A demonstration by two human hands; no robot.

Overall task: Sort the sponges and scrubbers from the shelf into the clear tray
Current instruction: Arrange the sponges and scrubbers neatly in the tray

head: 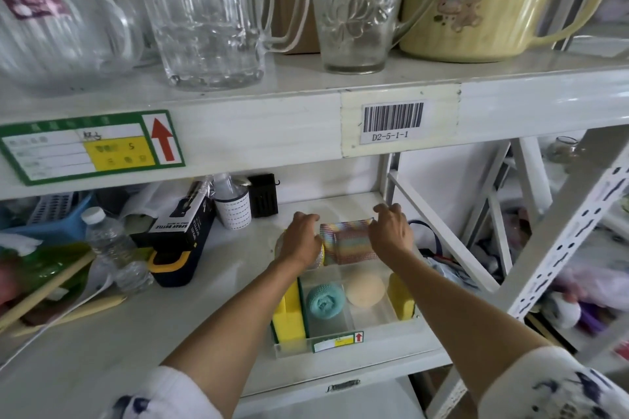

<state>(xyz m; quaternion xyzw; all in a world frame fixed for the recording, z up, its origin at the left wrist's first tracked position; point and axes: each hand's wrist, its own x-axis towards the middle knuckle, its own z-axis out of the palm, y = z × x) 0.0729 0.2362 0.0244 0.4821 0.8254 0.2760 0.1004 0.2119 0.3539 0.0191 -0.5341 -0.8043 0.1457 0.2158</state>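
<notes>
A clear tray (374, 326) with dividers sits on the lower shelf near its front edge. It holds yellow-and-green sponges (287, 311) upright at its left, a teal round scrubber (321, 301), a beige round sponge (365, 289) and a yellow sponge (401, 299) at its right wall. At the tray's back lies a multicoloured mesh scrubber (347, 243). My left hand (301, 238) rests on its left end and my right hand (391, 231) grips its right end. Something pale and shiny shows under my left hand; I cannot identify it.
Left of the tray stand a black spray-bottle box (183, 224), a yellow-and-black case (172, 265), a water bottle (109, 241) and a white cup (235, 213). The upper shelf carries glass jugs (207, 17) and a yellow mug (483, 3). A diagonal white brace (442, 228) runs at the right.
</notes>
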